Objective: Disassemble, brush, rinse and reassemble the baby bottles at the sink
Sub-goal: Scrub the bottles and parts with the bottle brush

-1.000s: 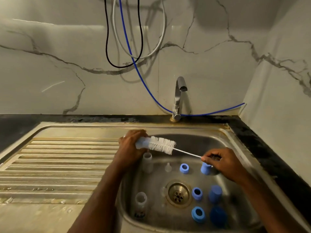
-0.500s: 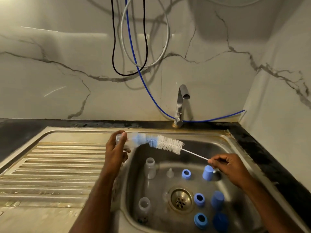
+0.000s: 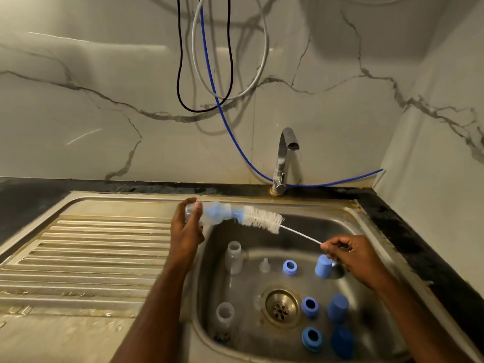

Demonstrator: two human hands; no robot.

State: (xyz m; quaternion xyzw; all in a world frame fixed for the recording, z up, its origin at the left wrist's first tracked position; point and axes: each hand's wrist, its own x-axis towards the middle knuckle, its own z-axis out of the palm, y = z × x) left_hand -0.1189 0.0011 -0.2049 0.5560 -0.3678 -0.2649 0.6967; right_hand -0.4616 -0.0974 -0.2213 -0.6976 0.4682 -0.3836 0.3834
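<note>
- Marble-patterned wall (image 3: 104, 100) behind a steel sink (image 3: 366, 226), drainboard (image 3: 86, 258) at left, tap (image 3: 284, 158) at the rear edge; black, grey and blue hoses (image 3: 207, 61) hung above.
- Left hand (image 3: 186, 229) curled round a clear bottle (image 3: 209, 217), held lying sideways above the basin's rear-left rim, neck toward the right hand.
- Right hand (image 3: 353, 255) pinched on the thin wire stem of the bottle brush (image 3: 262, 220); blue sponge tip inside the bottle, white bristles just outside its neck.
- Directly below the right hand: blue cap (image 3: 324, 267), upright on the basin floor.
- Below the left hand: two more clear bottles (image 3: 234, 258), standing upright.
- Between the hands, lower: clear teat (image 3: 264, 265), blue collar rings (image 3: 290, 268), drain (image 3: 281, 307).
- Nearer the arm of the right hand: further blue caps (image 3: 337, 307).
</note>
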